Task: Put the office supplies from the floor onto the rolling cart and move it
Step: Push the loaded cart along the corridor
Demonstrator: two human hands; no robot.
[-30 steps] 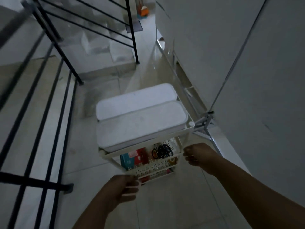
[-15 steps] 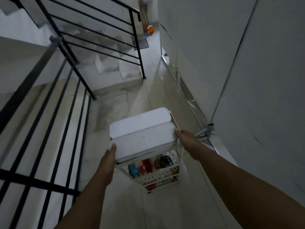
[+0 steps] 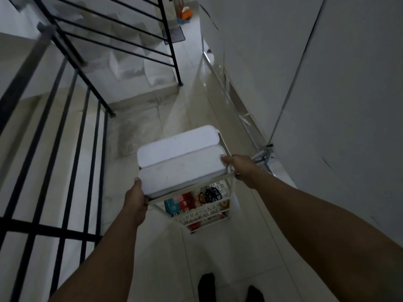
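Note:
A white rolling cart (image 3: 205, 214) stands on the tiled floor ahead of me. Two long white lidded boxes (image 3: 181, 164) lie side by side on its top tier. On the lower shelf sit small red and teal boxes (image 3: 178, 203), black-handled scissors (image 3: 210, 194) and a tape roll (image 3: 223, 203). My left hand (image 3: 135, 203) grips the cart's near left corner, thumb against the nearer box. My right hand (image 3: 238, 166) clasps the cart's right top rail.
A black metal railing (image 3: 65, 118) runs along the left, with stairs (image 3: 130, 62) beyond it. A grey wall (image 3: 305, 83) closes the right side, a tripod leg (image 3: 265, 155) at its foot. An orange object (image 3: 186, 14) and a mat (image 3: 175, 35) lie far ahead.
Both hands have risen from the cart's lower front to its top corners and closed on them. The cart has rolled forward down the corridor, away from me.

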